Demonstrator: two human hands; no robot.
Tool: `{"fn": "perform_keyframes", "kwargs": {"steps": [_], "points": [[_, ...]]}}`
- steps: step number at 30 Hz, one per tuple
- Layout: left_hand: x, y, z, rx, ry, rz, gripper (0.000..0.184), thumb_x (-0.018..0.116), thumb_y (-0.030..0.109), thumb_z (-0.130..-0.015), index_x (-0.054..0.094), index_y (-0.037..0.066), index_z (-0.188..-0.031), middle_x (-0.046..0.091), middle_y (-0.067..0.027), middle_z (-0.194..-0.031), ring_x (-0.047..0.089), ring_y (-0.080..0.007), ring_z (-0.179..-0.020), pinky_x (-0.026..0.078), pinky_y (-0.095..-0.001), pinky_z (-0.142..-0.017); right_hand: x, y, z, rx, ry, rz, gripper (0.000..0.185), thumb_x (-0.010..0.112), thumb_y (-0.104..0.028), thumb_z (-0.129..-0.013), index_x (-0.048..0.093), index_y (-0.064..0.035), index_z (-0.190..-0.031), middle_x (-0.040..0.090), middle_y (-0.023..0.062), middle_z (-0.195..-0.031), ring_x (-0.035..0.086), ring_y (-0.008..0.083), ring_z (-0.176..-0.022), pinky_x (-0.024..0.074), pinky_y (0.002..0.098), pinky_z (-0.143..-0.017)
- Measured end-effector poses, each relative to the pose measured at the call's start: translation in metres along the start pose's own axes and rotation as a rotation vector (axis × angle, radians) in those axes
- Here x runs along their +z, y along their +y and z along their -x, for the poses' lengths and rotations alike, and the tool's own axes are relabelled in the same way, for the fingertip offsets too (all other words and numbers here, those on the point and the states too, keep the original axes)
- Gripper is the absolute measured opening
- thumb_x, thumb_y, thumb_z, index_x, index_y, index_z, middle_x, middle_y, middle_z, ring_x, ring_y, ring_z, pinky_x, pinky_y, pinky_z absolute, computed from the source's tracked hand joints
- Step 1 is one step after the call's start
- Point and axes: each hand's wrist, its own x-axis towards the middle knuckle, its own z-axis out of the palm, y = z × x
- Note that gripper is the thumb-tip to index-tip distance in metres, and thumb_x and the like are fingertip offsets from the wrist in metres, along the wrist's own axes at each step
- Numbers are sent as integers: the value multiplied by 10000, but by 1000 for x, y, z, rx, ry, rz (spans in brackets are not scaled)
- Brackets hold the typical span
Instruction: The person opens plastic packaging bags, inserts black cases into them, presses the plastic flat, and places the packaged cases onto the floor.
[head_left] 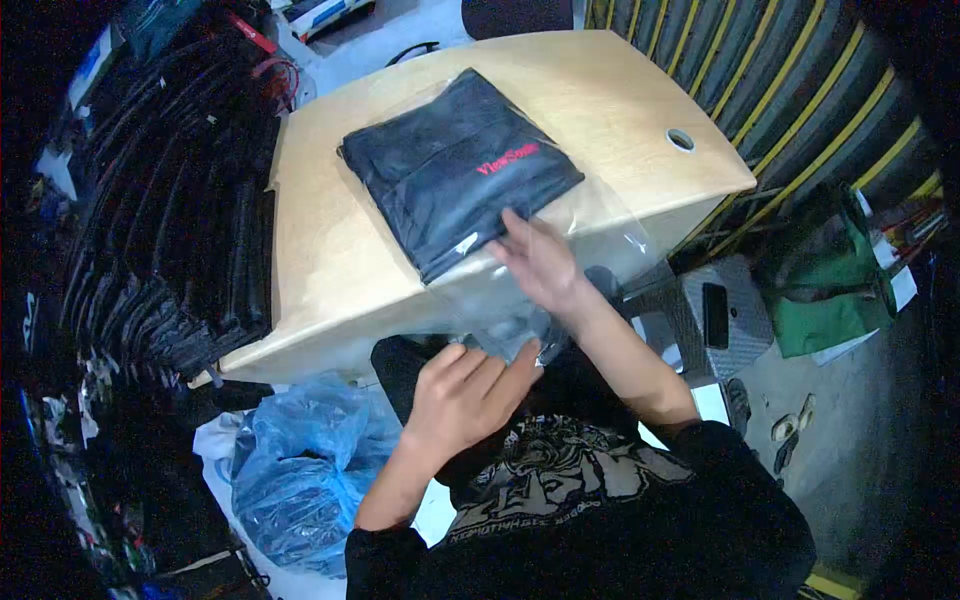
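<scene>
A folded black cloth item (pixel 455 165) with red "ViewSonic" lettering lies on the wooden table, inside a clear plastic bag (pixel 610 215). The loose end of the bag hangs over the table's front edge toward my lap. My left hand (pixel 465 395) is closed, pinching the bag's near edge between thumb and fingers. Stretched out beside the cloth's near edge, my right hand (pixel 540 265) is open and slightly blurred. Its fingertips meet the plastic by the cloth; whether they are under or over the film I cannot tell.
A tall stack of folded black cloth items (pixel 170 220) stands along the left of the table (pixel 320 290). Below it sits a blue plastic bag (pixel 310 470). To the right are a phone (pixel 716 315) on a grey box, a green bag (pixel 835 320) and yellow-striped dark material (pixel 800 90).
</scene>
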Motion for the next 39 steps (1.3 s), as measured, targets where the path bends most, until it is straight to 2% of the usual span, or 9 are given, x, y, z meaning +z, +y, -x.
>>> {"fn": "perform_keyframes", "kwargs": {"steps": [5, 7, 10, 13, 17, 20, 25, 36, 39], "points": [[-3, -19, 9, -186, 172, 218, 259, 737, 98, -695, 693, 30, -941, 533, -31, -580, 514, -161, -504, 397, -277, -511, -9, -13, 71, 253, -143, 381, 381, 663, -134, -867, 553, 29, -1194, 615, 95, -1112, 606, 193, -1004, 484, 333, -912], [0, -51, 0, -341, 342, 179, 214, 661, 35, -760, 684, 25, -972, 617, -108, -672, 595, -223, -573, 469, -328, -557, -24, -29, 100, 91, -797, 1327, 505, 614, -196, -908, 440, -9, -1343, 588, 141, -1240, 610, 209, -1042, 483, 334, -912], [-3, -124, -49, -698, 331, 240, 230, 568, 130, -879, 633, -6, -1053, 665, -186, -900, 653, -337, -801, 503, -379, -734, 35, -99, 105, 621, -1771, 1234, 573, 517, -299, -953, 335, -2, -1408, 527, 193, -1304, 591, 259, -1099, 464, 324, -937], [38, -221, -75, -662, 238, -126, 457, 514, 325, -920, 551, -22, -1214, 560, -235, -1223, 535, -369, -1139, 446, -415, -926, 62, -142, 44, 200, -1307, 1072, 550, 589, -237, -893, 419, 12, -1353, 567, 218, -1238, 614, 333, -1040, 487, 369, -921], [78, -265, -122, -884, -98, -393, 612, 417, 485, -920, 439, 62, -1361, 363, -178, -1446, 308, -328, -1354, 301, -501, -1054, 78, -141, -154, -623, -465, 1667, 627, 577, -382, -856, 412, -84, -1383, 478, 176, -1333, 477, 327, -1172, 378, 415, -993], [107, -288, -128, -990, -232, -343, 632, 351, 518, -924, 386, 121, -1414, 314, -145, -1489, 241, -317, -1395, 190, -510, -1111, 38, -107, -259, -750, -185, 1892, 644, 524, -482, -852, 414, -162, -1400, 379, 130, -1442, 336, 314, -1318, 268, 464, -1081], [133, -285, -123, -1016, -393, -290, 626, 312, 504, -940, 347, 124, -1436, 320, -151, -1485, 244, -295, -1398, 132, -497, -1133, 30, -102, -255, -310, -7, 2033, 711, 381, -602, -886, 327, -169, -1447, 227, 46, -1538, 162, 252, -1426, 167, 574, -1114], [116, -267, -101, -726, 81, -246, 588, 387, 454, -944, 425, 56, -1375, 347, -232, -1443, 281, -370, -1367, 153, -564, -1102, -4, -124, -210, -661, -245, 1754, 619, 490, -457, -921, 374, -105, -1417, 265, 199, -1498, 224, 343, -1399, 213, 461, -1120], [111, -227, -77, -811, -243, -187, 590, 412, 479, -928, 380, 158, -1422, 308, -157, -1488, 254, -342, -1385, 136, -545, -1115, 8, -127, -139, -590, -331, 1920, 543, 486, -403, -952, 384, -147, -1420, 230, 212, -1508, 194, 351, -1409, 190, 418, -1134]]}}
